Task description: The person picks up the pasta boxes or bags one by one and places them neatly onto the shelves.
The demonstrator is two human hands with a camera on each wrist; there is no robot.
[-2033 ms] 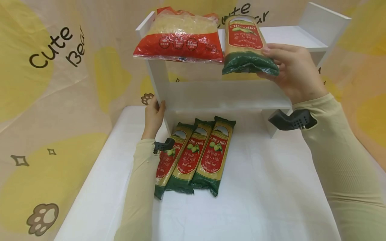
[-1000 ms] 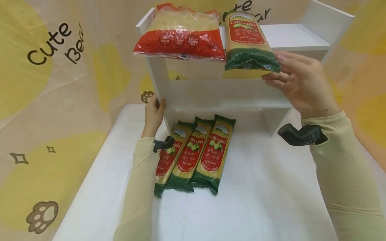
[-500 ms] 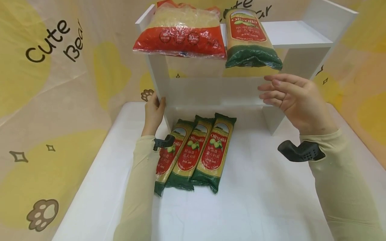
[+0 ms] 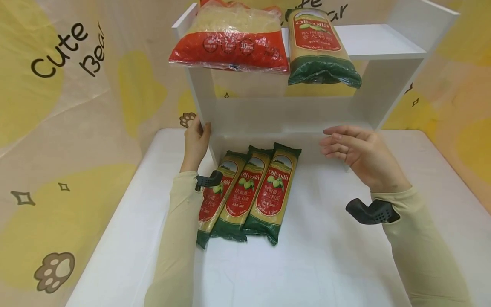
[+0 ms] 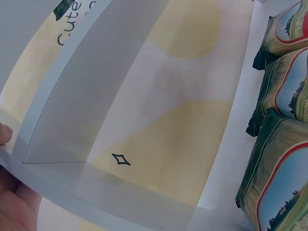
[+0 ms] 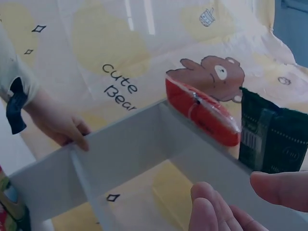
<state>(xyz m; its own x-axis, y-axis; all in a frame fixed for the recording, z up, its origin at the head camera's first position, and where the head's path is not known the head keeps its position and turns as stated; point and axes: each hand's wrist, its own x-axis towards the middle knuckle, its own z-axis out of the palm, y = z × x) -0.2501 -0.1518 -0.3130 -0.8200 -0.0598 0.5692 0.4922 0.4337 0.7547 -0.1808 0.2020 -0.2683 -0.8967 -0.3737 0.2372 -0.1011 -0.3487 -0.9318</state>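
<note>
A white two-tier shelf (image 4: 379, 42) stands at the back of the table. On its top board lie a red noodle bag (image 4: 229, 40) and a green-and-red Olivoila spaghetti pack (image 4: 318, 47), its end hanging over the front edge. My left hand (image 4: 200, 132) grips the shelf's left upright (image 5: 72, 101). My right hand (image 4: 337, 145) hovers empty with relaxed fingers (image 6: 221, 211) in front of the lower opening, right of three more spaghetti packs (image 4: 245, 194) lying side by side on the table. From the right wrist I see the red bag (image 6: 202, 110) and the pack's end (image 6: 274, 137) above.
The white table (image 4: 326, 256) has bare room in front and to the right of the packs. A yellow bear-print backdrop (image 4: 69, 85) surrounds it. The right part of the top board is bare.
My right hand let go of the spaghetti pack on the top board and dropped down and left to the lower opening. The left hand kept its hold.
</note>
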